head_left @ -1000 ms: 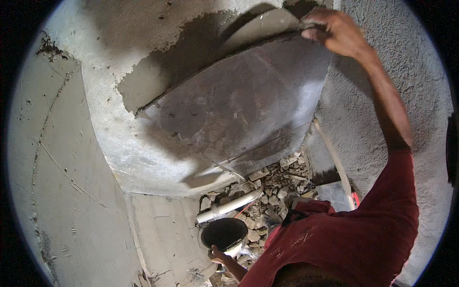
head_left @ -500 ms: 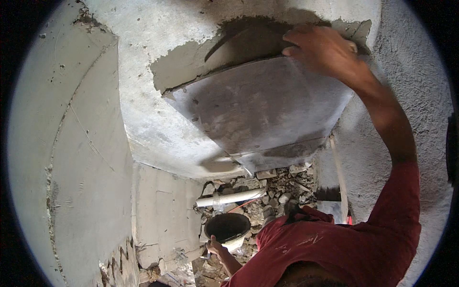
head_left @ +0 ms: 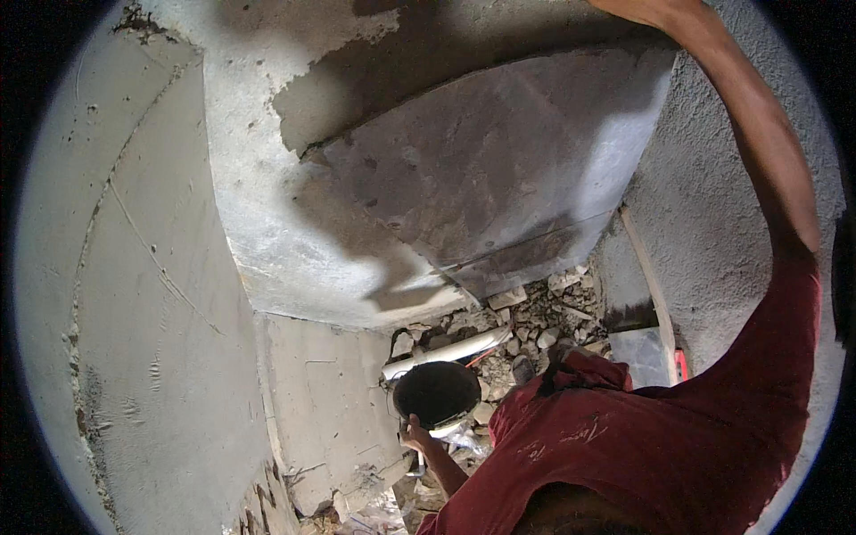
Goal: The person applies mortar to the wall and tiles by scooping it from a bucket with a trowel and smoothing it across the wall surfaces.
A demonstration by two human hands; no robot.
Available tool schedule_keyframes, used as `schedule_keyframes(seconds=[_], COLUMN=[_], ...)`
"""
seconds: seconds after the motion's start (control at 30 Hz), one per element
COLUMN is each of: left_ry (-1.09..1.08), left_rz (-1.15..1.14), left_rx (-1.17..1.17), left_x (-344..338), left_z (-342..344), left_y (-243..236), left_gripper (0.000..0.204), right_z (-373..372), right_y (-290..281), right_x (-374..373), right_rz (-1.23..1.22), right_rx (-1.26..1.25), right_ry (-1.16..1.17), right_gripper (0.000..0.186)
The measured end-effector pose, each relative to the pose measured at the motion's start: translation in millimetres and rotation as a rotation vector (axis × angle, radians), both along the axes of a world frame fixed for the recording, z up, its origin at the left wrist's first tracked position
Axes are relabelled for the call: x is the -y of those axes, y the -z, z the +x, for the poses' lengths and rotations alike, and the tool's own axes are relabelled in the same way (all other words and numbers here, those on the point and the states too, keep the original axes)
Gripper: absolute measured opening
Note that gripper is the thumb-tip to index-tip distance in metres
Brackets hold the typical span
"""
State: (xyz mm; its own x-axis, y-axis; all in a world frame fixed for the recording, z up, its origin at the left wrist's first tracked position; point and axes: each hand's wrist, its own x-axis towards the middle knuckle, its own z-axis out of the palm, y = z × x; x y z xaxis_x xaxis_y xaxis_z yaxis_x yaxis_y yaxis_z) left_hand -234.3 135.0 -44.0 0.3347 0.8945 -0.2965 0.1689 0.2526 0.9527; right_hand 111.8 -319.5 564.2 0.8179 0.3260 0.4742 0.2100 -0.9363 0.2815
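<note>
Low in the picture, my left hand [head_left: 415, 434] grips the edge of a round bucket [head_left: 443, 431] with a pale outer wall. The bucket's inside is dark, and I cannot make out what is in it. My right arm reaches up to the wall along the right side. Only part of my right hand [head_left: 637, 9] shows at the top edge; its fingers are out of the picture. Near it lies a damp band of grey plaster [head_left: 357, 94], above a large smooth grey panel-like area [head_left: 499, 152] in shadow.
A white pipe [head_left: 450, 352] lies on rubble [head_left: 544, 325] below the wall. At left stands a plastered wall [head_left: 160, 267] with a rough vertical seam; at right, a coarse grey wall [head_left: 713, 178]. A thin strip [head_left: 649, 267] leans there, near a red object [head_left: 682, 366].
My right hand has moved up from the plaster band, mostly out of the picture. The view has shifted, and my left hand still holds the bucket.
</note>
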Motion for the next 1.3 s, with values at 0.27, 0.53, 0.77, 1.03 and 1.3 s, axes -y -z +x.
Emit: schedule_keyframes(seconds=[0.27,0.53,0.77,1.03,1.3], left_ry=[0.008,0.064,0.053,-0.003,-0.008], left_rz=[0.011,-0.041,-0.024,-0.057,-0.118], left_rx=[-0.021,-0.025,-0.021,-0.031,0.158], left_x=[-35,-30,-43,-39,-36], left_z=[4,-1,-10,-10,-27], left_y=[-12,-34,-20,-19,-24], left_gripper=[0.031,0.027,0.025,0.033,0.029], right_z=[19,8,13,27,-26], right_y=[60,17,48,42,13], right_x=[-79,-85,-157,-186,-142], right_rz=[-0.074,0.184,-0.043,0.009,-0.009], right_rx=[-0.210,0.000,-0.225,-0.274,0.204], right_ry=[-0.316,-0.241,-0.192,-0.328,-0.220], right_gripper=[0.025,0.027,0.029,0.030,0.032])
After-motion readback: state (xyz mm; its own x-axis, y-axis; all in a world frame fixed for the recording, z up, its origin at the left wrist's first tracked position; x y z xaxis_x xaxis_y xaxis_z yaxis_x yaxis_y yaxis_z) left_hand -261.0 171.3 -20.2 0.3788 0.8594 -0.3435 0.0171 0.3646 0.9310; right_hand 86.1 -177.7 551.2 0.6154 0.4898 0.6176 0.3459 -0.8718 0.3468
